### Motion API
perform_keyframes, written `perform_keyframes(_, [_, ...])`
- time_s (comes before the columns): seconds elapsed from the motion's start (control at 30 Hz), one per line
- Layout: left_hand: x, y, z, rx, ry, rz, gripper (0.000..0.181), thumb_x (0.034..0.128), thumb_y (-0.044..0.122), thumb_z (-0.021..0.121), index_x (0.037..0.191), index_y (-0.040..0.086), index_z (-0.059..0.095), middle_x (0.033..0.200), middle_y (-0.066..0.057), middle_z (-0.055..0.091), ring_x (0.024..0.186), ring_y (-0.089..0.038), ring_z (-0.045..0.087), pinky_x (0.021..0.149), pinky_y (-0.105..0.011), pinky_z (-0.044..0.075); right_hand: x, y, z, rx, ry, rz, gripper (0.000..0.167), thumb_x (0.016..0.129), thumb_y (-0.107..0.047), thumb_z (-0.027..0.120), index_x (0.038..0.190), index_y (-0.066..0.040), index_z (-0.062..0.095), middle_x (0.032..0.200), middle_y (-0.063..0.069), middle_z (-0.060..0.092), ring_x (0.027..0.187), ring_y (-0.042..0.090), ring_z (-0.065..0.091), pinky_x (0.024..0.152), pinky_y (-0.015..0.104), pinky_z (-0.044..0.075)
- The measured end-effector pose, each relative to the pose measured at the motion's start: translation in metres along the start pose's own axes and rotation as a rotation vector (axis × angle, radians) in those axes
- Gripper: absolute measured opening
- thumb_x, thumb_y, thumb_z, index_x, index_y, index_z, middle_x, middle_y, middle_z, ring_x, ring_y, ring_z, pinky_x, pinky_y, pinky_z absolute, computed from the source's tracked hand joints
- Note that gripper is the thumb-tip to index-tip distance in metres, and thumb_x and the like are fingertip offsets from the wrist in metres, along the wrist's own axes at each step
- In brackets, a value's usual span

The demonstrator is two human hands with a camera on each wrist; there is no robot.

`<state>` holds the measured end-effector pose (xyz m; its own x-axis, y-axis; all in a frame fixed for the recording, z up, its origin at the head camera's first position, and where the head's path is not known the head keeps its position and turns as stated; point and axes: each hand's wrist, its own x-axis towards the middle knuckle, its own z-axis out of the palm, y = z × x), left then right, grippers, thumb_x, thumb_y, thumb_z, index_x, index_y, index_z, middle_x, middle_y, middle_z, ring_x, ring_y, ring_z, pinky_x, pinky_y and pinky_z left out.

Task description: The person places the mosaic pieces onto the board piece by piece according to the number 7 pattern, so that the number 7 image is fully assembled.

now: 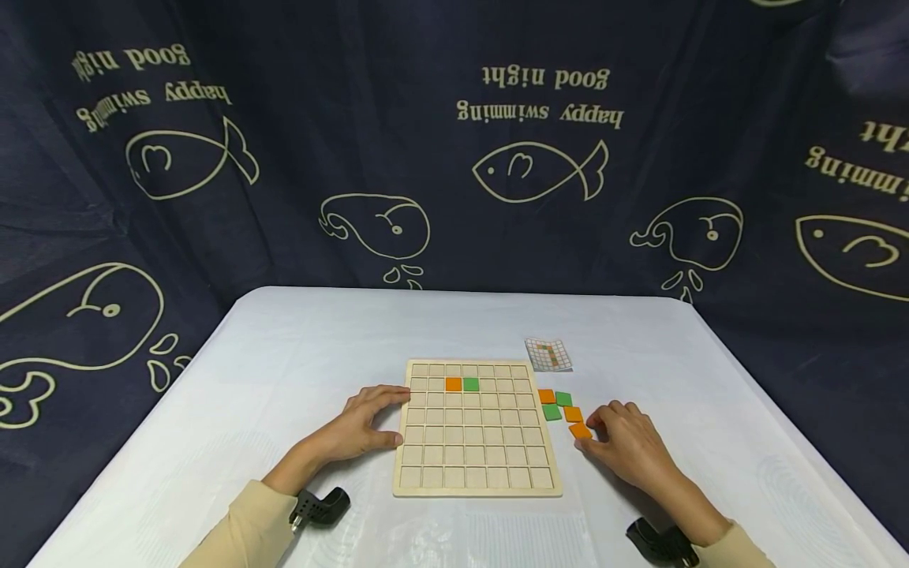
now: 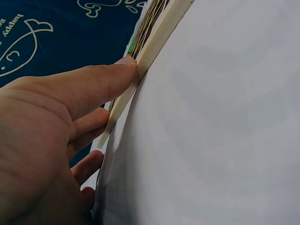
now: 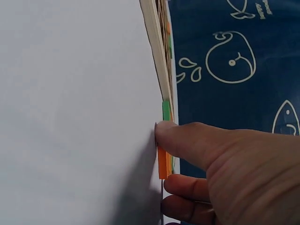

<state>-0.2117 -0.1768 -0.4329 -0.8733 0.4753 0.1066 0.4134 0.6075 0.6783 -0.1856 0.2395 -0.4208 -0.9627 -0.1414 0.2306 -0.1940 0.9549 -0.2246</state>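
A wooden grid board [image 1: 477, 495] lies on the table, with an orange tile [image 1: 453, 384] and a green tile [image 1: 471, 384] side by side in its second row from the back. My left hand [image 1: 358, 426] touches the board's left edge with spread thumb and fingers; its thumb presses the wooden side [image 2: 157, 42] in the left wrist view. Right of the board, my right hand [image 1: 632, 446] pinches the nearest loose orange tile [image 1: 580, 431] between thumb and index finger. In the right wrist view that tile [image 3: 162, 164] shows edge-on beside the thumb.
Beside the board's right edge lie more loose tiles: orange [image 1: 546, 396], green [image 1: 563, 399], green [image 1: 551, 412] and orange [image 1: 573, 414]. Behind them is a small printed grid card [image 1: 548, 355]. A dark patterned cloth [image 1: 426, 118] hangs behind the white table [image 1: 341, 331].
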Motion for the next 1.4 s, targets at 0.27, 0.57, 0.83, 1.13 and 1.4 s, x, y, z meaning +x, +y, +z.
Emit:
perform_keyframes(0.27, [0.0, 0.0, 0.0, -0.001, 0.002, 0.005, 0.063, 0.0788, 0.027, 0.074, 0.135, 0.014, 0.05, 0.147, -0.002, 0.041, 0.136, -0.031, 0.03, 0.108, -0.056, 0.02, -0.001, 0.002, 0.0, 0.011, 0.02, -0.012, 0.028, 0.07, -0.028, 0.08, 0.085, -0.009, 0.067, 0.075, -0.001, 0.053, 0.075, 0.017, 0.045, 0.067, 0.033, 0.034])
perform_keyframes(0.57, [0.001, 0.0, 0.0, -0.013, -0.002, 0.0, 0.064, 0.0785, 0.027, 0.075, 0.135, 0.013, 0.05, 0.147, -0.003, 0.04, 0.137, -0.031, 0.03, 0.108, -0.056, 0.02, -0.001, 0.003, -0.001, 0.023, -0.01, 0.007, 0.025, 0.07, -0.024, 0.077, 0.086, -0.007, 0.068, 0.075, 0.0, 0.052, 0.075, 0.017, 0.043, 0.066, 0.032, 0.033])
perform_keyframes(0.83, [0.001, 0.0, -0.001, -0.012, -0.001, 0.005, 0.064, 0.0784, 0.026, 0.075, 0.135, 0.011, 0.05, 0.147, -0.004, 0.041, 0.136, -0.031, 0.03, 0.108, -0.057, 0.019, -0.003, 0.006, 0.0, 0.051, 0.004, -0.029, 0.021, 0.072, -0.019, 0.076, 0.088, -0.009, 0.069, 0.076, -0.002, 0.052, 0.076, 0.016, 0.042, 0.068, 0.031, 0.033])
perform_keyframes(1.13, [0.0, 0.001, -0.001, -0.011, -0.005, 0.001, 0.064, 0.0788, 0.026, 0.074, 0.136, 0.011, 0.05, 0.147, -0.003, 0.04, 0.136, -0.031, 0.03, 0.108, -0.057, 0.019, -0.005, 0.009, -0.001, 0.081, 0.013, -0.051, 0.021, 0.072, -0.017, 0.076, 0.091, -0.009, 0.07, 0.08, -0.003, 0.055, 0.078, 0.015, 0.042, 0.068, 0.031, 0.033])
perform_keyframes(1.4, [0.001, 0.0, -0.001, -0.005, -0.002, 0.002, 0.063, 0.0788, 0.028, 0.074, 0.136, 0.013, 0.05, 0.147, -0.003, 0.04, 0.137, -0.031, 0.029, 0.107, -0.057, 0.02, -0.004, 0.011, -0.001, 0.069, 0.016, -0.029, 0.02, 0.071, -0.02, 0.078, 0.086, -0.01, 0.07, 0.078, -0.002, 0.054, 0.077, 0.015, 0.043, 0.067, 0.031, 0.033])
